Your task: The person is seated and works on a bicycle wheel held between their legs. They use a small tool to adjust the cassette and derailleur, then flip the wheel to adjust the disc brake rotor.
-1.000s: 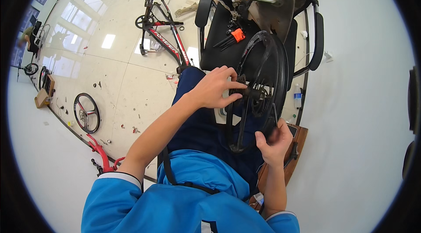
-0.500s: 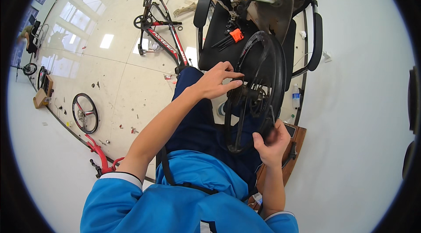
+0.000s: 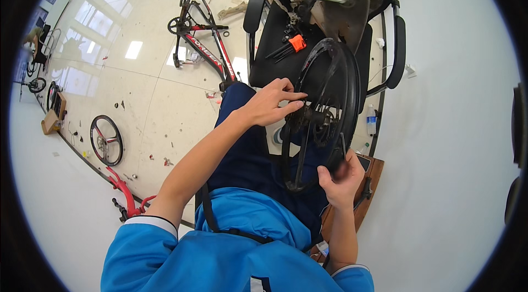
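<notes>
Black all over, a spoked bicycle wheel with a dark rubber tyre (image 3: 353, 88) stands on edge over the person's dark blue trousers (image 3: 242, 138), its upper part in front of a black padded armchair seat (image 3: 267, 44). Of the hands, the left hand (image 3: 270, 104) is loosely open, thumb and forefinger parted at the left side of the dark metal hub (image 3: 319, 118). The right hand (image 3: 345, 179) is curled at the tyre's lower right edge, a thin grey metal rod (image 3: 342, 143) rising beside its fingers; what it grips cannot be told. An orange-and-black tool set (image 3: 297, 43) lies on the seat. Left of the chair, a black, red and white bicycle frame (image 3: 208, 54) lies on the glossy cream tiled floor (image 3: 140, 80).
</notes>
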{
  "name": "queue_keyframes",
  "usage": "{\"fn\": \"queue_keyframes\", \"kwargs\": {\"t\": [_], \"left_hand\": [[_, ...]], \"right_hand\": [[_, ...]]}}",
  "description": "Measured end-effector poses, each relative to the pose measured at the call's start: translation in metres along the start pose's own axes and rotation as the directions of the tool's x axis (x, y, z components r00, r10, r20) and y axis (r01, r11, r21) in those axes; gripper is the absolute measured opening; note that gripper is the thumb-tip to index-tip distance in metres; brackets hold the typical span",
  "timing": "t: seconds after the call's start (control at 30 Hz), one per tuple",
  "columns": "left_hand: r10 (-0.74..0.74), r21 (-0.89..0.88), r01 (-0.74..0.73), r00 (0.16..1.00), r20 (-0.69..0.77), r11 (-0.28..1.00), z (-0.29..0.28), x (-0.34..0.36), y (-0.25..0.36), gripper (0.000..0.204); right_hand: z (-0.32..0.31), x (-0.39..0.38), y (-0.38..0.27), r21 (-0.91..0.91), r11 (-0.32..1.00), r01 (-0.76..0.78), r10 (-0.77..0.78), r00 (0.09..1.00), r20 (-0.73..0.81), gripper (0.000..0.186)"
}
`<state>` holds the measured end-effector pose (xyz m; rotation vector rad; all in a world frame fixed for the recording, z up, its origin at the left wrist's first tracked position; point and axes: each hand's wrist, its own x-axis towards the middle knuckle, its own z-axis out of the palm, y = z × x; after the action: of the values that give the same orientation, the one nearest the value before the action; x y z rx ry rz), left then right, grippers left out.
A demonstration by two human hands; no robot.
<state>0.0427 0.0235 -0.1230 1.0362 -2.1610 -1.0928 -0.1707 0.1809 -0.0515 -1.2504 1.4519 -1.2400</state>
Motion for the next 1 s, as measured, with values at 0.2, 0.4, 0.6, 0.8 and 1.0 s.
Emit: {"fn": "queue_keyframes", "kwargs": {"t": [0.2,0.4,0.6,0.8,1.0], "left_hand": [[-0.001,0.032,0.000,1.000,0.020,0.999,0.000,0.000,0.008,0.041],[-0.153,-0.126,0.156,0.988,0.031,0.980,0.006,0.011,-0.012,0.044],[-0.347,-0.225,0.363,0.932,0.107,0.904,0.018,0.029,-0.039,0.055],[-0.305,-0.148,0.309,0.951,0.048,0.939,0.011,0.023,-0.011,0.060],[-0.225,-0.134,0.223,0.974,0.002,0.965,0.013,0.012,-0.015,0.056]], "right_hand": [[-0.001,-0.001,0.002,0.001,1.000,0.003,-0.003,1.000,-0.004,0.050],[0.002,0.000,-0.001,0.060,0.998,-0.019,0.018,1.000,0.019,0.050],[0.005,0.001,-0.003,0.065,0.998,-0.012,0.009,0.999,0.039,0.049],[0.003,0.000,-0.003,0.055,0.998,-0.024,0.022,0.999,0.031,0.048],[0.002,0.000,0.000,0.036,0.999,-0.010,0.009,1.000,0.017,0.047]]}}
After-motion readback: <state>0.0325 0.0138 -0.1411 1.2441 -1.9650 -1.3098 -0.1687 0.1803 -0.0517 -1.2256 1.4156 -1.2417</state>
